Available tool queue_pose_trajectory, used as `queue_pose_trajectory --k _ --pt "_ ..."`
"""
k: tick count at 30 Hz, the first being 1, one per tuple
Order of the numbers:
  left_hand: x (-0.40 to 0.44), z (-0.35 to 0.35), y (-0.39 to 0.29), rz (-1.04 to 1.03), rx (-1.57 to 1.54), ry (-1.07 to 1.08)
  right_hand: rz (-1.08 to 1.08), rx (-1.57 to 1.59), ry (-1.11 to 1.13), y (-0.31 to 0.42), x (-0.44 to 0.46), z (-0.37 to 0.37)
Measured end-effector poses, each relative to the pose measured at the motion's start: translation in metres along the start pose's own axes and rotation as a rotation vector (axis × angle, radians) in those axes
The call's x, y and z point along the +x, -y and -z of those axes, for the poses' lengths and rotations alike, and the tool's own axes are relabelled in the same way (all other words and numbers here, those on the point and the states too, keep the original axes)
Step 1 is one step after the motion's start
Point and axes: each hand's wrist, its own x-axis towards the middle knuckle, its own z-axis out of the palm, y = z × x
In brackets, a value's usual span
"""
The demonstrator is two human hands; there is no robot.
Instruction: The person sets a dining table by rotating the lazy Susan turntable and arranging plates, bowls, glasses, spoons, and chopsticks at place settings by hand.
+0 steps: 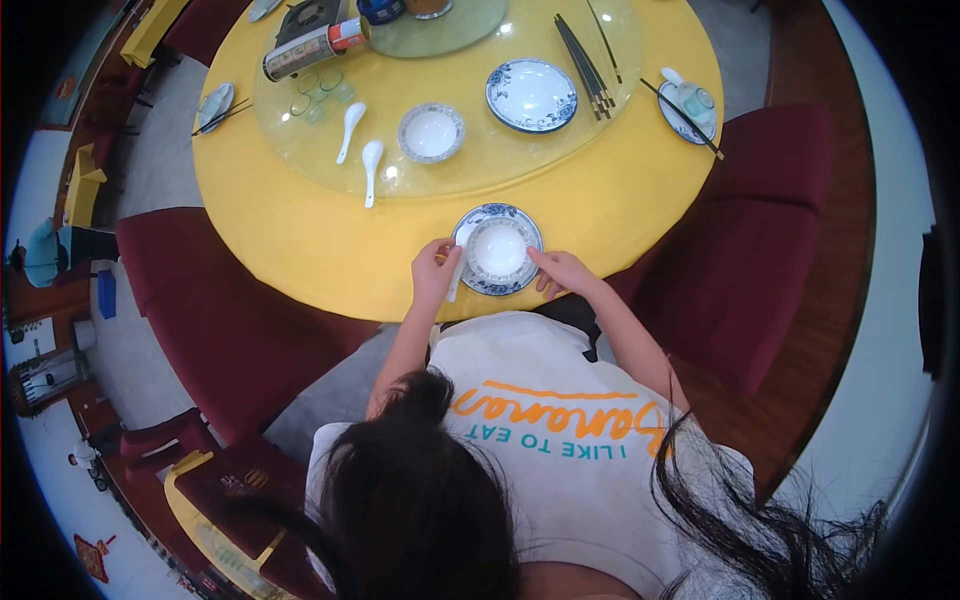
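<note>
A small white bowl (499, 249) with a patterned rim sits on a blue-and-white floral plate (497, 289) at the table's near edge. On the plate's left side, a white soup spoon (456, 277) slants with one end toward me, and my left hand (434, 272) pinches its upper part. My right hand (564, 273) is at the right of the bowl, its thumb against the bowl's rim and its other fingers curled by the plate's edge.
On the glass turntable (310, 170) lie two white spoons (371, 175), a bowl (431, 133), floral plates (531, 97), black chopsticks (585, 68), small glasses (318, 90) and a printed cylinder (315, 50). Place settings (688, 110) stand left and right. Maroon chairs (740, 260) flank me.
</note>
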Motion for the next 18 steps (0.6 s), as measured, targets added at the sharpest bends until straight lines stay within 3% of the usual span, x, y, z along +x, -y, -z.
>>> queue_pose_trajectory --k 2,5,9,15,18 --pt "-0.001 0.002 0.0 0.011 -0.021 -0.02 -0.036 -0.085 0.039 0.007 0.005 0.023" --pt "0.002 0.006 0.01 0.069 -0.045 -0.022 0.102 -0.075 -0.165 0.009 0.034 0.067" --pt "0.002 0.004 0.03 0.165 -0.202 -0.07 0.407 -0.335 -0.629 0.049 0.062 0.13" --pt "-0.003 0.005 0.041 0.316 -0.411 -0.048 0.461 -0.627 -0.979 0.098 0.1 0.175" --pt "-0.003 0.002 0.047 0.314 -0.421 -0.081 0.367 -0.764 -1.043 0.115 0.102 0.171"
